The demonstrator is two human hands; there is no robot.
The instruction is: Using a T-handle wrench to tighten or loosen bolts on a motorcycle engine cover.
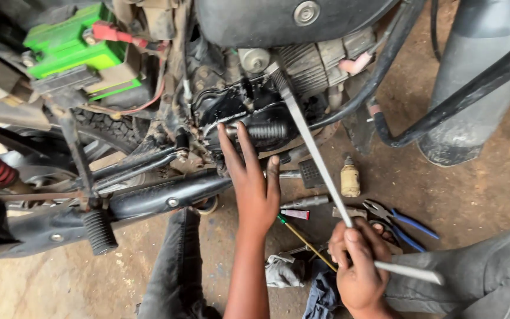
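A motorcycle lies on its side on the dirt floor, its black engine case [249,118] facing me. My left hand [254,177] rests flat with fingers apart against the lower engine case, next to a ribbed black part [267,131]. My right hand [358,263] is closed around a long flat silver metal bar [311,142]. The bar runs up and left, and its far tip meets the engine near the cylinder fins [302,68].
A green battery [69,41] sits at upper left, a black exhaust pipe [160,198] and footpeg [98,231] below. Blue-handled pliers [399,221], a small beige bottle [349,180], a tube, a green-tipped rod [302,239] and rags [284,272] lie on the ground. Another person's leg [473,77] stands right.
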